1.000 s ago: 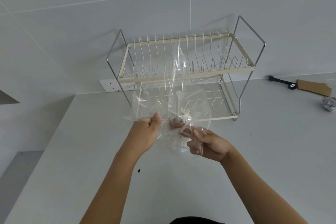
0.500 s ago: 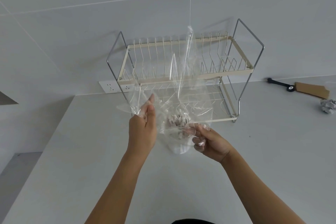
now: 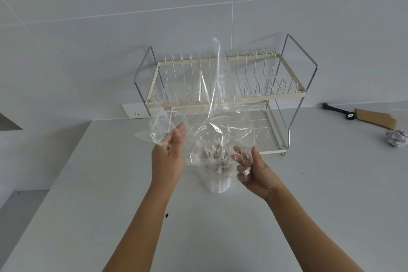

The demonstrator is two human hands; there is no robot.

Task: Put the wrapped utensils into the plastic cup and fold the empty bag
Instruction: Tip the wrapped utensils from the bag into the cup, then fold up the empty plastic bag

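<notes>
A clear plastic cup (image 3: pixel 219 184) stands on the white counter between my hands, with several white wrapped utensils (image 3: pixel 213 155) upright in it. Above and in front of the cup hangs the empty transparent bag (image 3: pixel 215 104), one corner reaching up over the rack. My left hand (image 3: pixel 169 159) pinches the bag's left edge between thumb and straight fingers. My right hand (image 3: pixel 250 166) is at the cup's right side with its fingers spread; they lie against the bag's lower right part and show through the plastic.
A two-tier wire dish rack (image 3: pixel 223 97) stands against the tiled wall behind the cup. At the far right lie a black-handled tool with a cardboard piece (image 3: pixel 366 116) and a crumpled foil ball (image 3: pixel 396 137). A wall socket (image 3: pixel 134 111) is left of the rack.
The bag has been lifted and spread wider above the cup. My left hand rose with its edge. My right hand went from curled fingers to spread fingers.
</notes>
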